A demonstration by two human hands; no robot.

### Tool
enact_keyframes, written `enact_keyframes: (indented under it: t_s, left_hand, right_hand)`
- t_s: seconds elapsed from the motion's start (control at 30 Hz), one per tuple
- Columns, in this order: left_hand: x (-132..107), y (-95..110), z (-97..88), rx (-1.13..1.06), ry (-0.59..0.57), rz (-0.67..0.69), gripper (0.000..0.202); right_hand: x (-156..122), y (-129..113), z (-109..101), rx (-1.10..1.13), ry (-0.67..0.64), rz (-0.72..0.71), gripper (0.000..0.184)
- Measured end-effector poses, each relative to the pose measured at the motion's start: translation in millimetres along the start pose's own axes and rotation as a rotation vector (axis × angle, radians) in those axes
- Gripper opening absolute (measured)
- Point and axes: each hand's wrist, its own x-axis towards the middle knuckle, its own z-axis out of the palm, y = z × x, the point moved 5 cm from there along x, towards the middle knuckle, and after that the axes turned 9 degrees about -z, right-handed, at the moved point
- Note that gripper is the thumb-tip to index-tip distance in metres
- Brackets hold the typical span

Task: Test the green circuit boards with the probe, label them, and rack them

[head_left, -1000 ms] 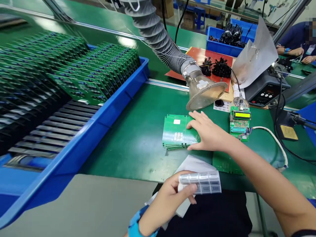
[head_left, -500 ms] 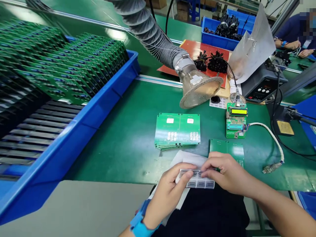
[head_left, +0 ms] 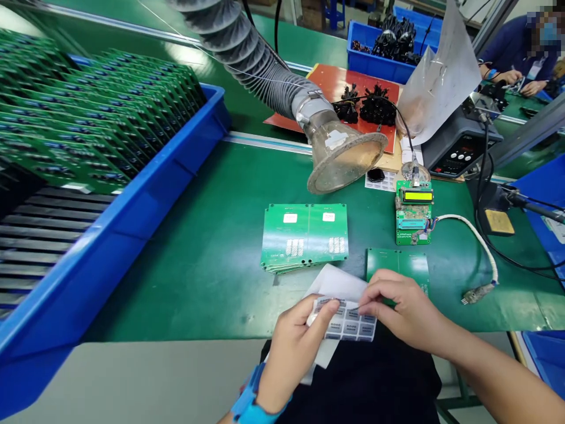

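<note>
My left hand point(head_left: 296, 340) grips a sheet of printed labels point(head_left: 352, 327), thumb on top, over the table's front edge. White backing paper point(head_left: 332, 280) sticks out behind and below the sheet. At the sheet's upper right, my right hand point(head_left: 392, 306) is closed in a pinch on a small label point(head_left: 355, 310), mostly hidden by the fingertips. A green circuit board point(head_left: 397, 259) lies partly behind my right hand. Farther left is a stack of green circuit boards point(head_left: 304, 232), its top board bearing two white labels.
A blue bin point(head_left: 176, 171) of upright circuit boards fills the left. An extraction hose with a funnel point(head_left: 344, 156) hangs over the table. At right are a lit-display board point(head_left: 414, 215), a white cable point(head_left: 485, 235) and a soldering station point(head_left: 461, 144). A co-worker point(head_left: 525, 59) sits far right.
The label sheet has tilted to show its face more fully, with more label rows visible. My right hand stays pinched at its edge. The whole view has shifted slightly.
</note>
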Motion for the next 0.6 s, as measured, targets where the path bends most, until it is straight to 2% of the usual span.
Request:
enact_keyframes:
  t_s: [0.07, 0.13, 0.17, 0.23, 0.3, 0.37, 0.5, 0.6]
  left_hand:
    - [0.1, -3.2, 1.0, -0.029, -0.009, -0.055, 0.034]
    - [-1.7, -4.4, 1.8, -0.069, -0.023, -0.099, 0.036]
    - [-3.2, -4.3, 2.0, -0.09, -0.03, -0.116, 0.036]
    - [-6.6, -3.2, 1.3, -0.121, -0.036, -0.143, 0.035]
    - [-9.3, -1.4, -0.9, -0.12, -0.033, -0.155, 0.034]
    - [-10.6, 0.6, -5.2, -0.103, -0.025, -0.165, 0.033]
    - [-12.2, 6.0, -20.8, -0.069, -0.08, -0.181, 0.034]
    - [-18.6, 4.0, -44.2, -0.064, -0.135, -0.224, 0.034]
  right_hand:
    - [2.6, 8.6, -18.6, -0.009, 0.112, 0.034, 0.014]
    - [6.3, 24.6, -40.5, -0.075, 0.192, 0.145, 0.015]
    - [8.8, 33.2, -49.1, -0.126, 0.185, 0.203, 0.015]
    - [14.6, 47.8, -57.7, -0.229, 0.089, 0.285, 0.015]
    - [19.1, 57.1, -56.7, -0.311, -0.033, 0.322, 0.015]
    - [21.4, 61.6, -52.1, -0.372, -0.097, 0.337, 0.014]
    - [22.4, 63.1, -45.1, -0.456, -0.109, 0.316, 0.016]
    - [22.6, 61.0, -40.1, -0.519, -0.126, 0.288, 0.015]
